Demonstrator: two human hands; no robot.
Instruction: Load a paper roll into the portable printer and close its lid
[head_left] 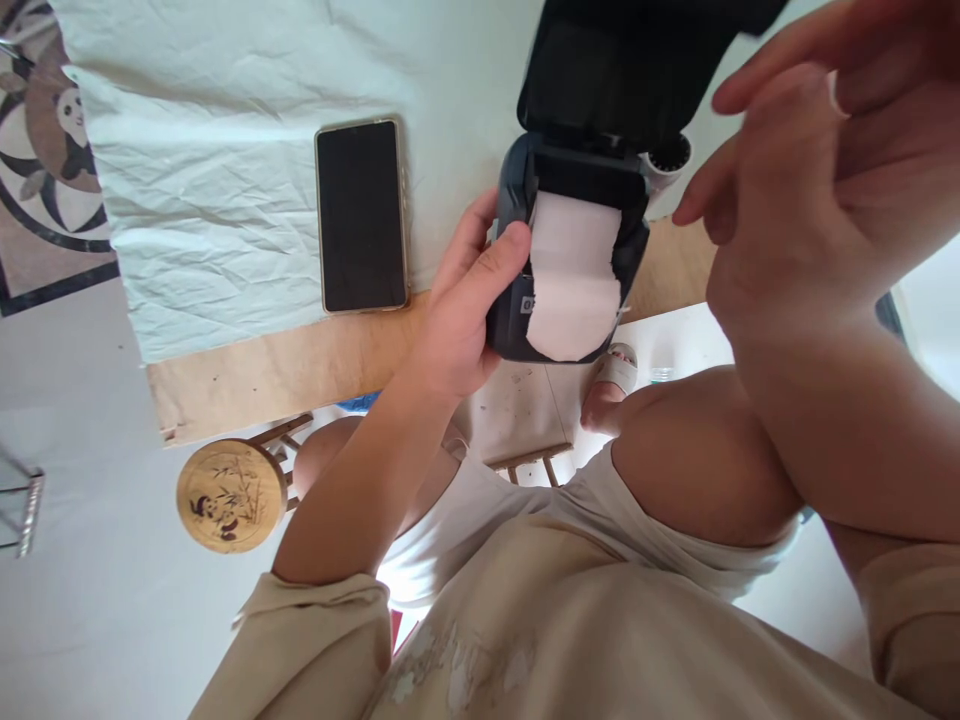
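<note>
Table [247,375]: bare wood shows along its near edge, below and to the left of the left hand. Cloth [225,150]: pale, creased, spread over most of the table, well to the left of both hands. Printer [574,240]: small, dark, rounded body standing at the table edge, gripped at its left side; its black lid [622,70] stands raised behind it, just left of the right hand. Left hand [465,310]: wrapped around the printer's left side, thumb pressed on the front beside the paper, fingers behind the casing. Right hand [795,190]: raised above and to the right of the printer, fingers loosely curled and holding nothing, fingertips close to the lid's right edge but not touching it. Paper [574,280]: white strip coming out of the open printer and hanging down its front, lower edge torn unevenly, just right of the left thumb. Phone [362,215]: dark screen, gold rim, lying flat on the cloth, a short way left of the left hand. Stool [232,495]: round wooden seat with a panda and bamboo drawing, on the floor below the table edge, down and left of the left forearm.
</note>
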